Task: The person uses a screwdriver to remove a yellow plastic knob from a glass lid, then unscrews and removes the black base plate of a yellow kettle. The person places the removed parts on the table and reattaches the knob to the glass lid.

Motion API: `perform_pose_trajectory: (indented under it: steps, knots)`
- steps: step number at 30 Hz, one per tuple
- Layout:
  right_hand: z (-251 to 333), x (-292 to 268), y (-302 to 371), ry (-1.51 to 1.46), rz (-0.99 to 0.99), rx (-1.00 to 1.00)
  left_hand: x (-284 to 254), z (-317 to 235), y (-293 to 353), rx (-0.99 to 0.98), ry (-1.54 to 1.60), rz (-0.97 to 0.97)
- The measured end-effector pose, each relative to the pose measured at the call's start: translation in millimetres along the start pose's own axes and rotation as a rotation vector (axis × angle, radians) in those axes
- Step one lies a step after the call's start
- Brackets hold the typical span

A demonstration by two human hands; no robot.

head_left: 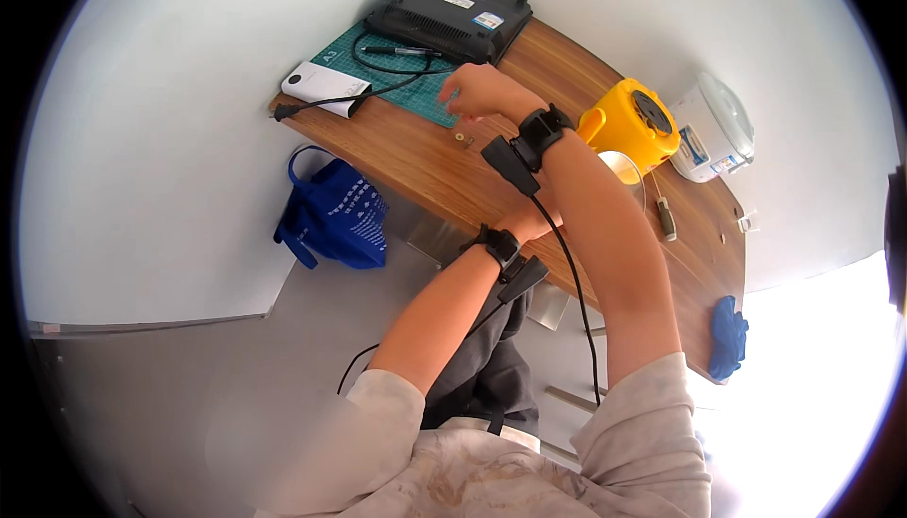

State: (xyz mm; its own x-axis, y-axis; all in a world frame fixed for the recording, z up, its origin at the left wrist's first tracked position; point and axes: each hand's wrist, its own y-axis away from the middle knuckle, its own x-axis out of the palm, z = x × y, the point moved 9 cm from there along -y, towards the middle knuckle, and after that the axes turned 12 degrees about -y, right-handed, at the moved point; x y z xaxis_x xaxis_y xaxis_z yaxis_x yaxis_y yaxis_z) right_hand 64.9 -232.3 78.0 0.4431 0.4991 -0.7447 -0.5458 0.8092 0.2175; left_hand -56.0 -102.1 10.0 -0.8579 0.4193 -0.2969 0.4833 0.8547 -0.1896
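My right hand [487, 93] reaches over the far left part of the wooden table, beside the green cutting mat [430, 97]. Its fingers are bent and apart, with nothing visible in them. Just below them lie small brass-coloured parts [460, 137] on the wood. A black appliance with a vented underside [449, 15] rests upside down on the mat, its cable trailing left to a plug. My left hand [537, 219] is at the table's near edge, and my right forearm hides its fingers. Both wrists carry black strapped devices with cables.
A white power bank [326, 89] and a black pen-like tool [402, 51] lie at the left. Right of my arm stand a yellow appliance [628, 130] and a white lidded container [713, 130], near a screwdriver [667, 219]. Blue cloth [727, 338] and a blue bag [335, 211] flank the table.
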Motion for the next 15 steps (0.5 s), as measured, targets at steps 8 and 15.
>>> perform_pose_trajectory:
  steps: [8,15]
  knots:
    - [-23,12,-29,0.003,-0.042,0.201,-2,12,-1,0.018,0.019,-0.020]
    - [-26,13,-40,0.354,-0.108,0.147,6,9,-4,0.048,0.037,-0.009]
